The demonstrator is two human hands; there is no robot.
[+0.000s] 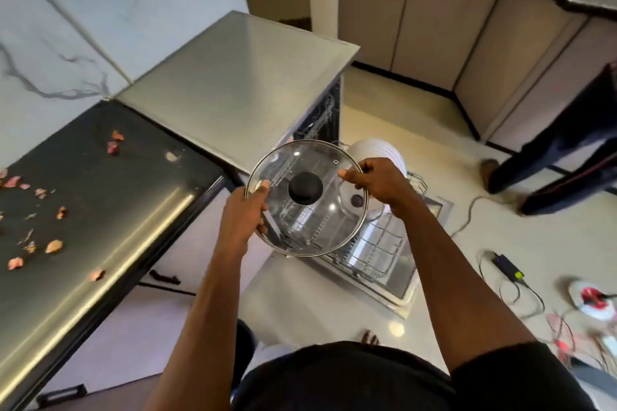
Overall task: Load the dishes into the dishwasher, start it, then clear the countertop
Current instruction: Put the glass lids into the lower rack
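I hold a round glass pot lid (320, 227) with a metal rim and a black knob, flat above the open dishwasher. My left hand (245, 216) grips its left rim with the thumb on top. My right hand (370, 181) pinches the right rim. Below the lid, the pulled-out wire rack (377, 247) rests over the lowered dishwasher door (402, 287). White plates (380, 151) stand upright in the rack behind my right hand. The dishwasher's steel top (233, 83) lies to the left.
The dark countertop (110, 196) on the left carries several scattered pinkish peel scraps (53, 246). Cables and a charger (507, 265) lie on the floor at right. Another person's legs (554, 156) stand at the right. Cabinets (434, 16) line the far wall.
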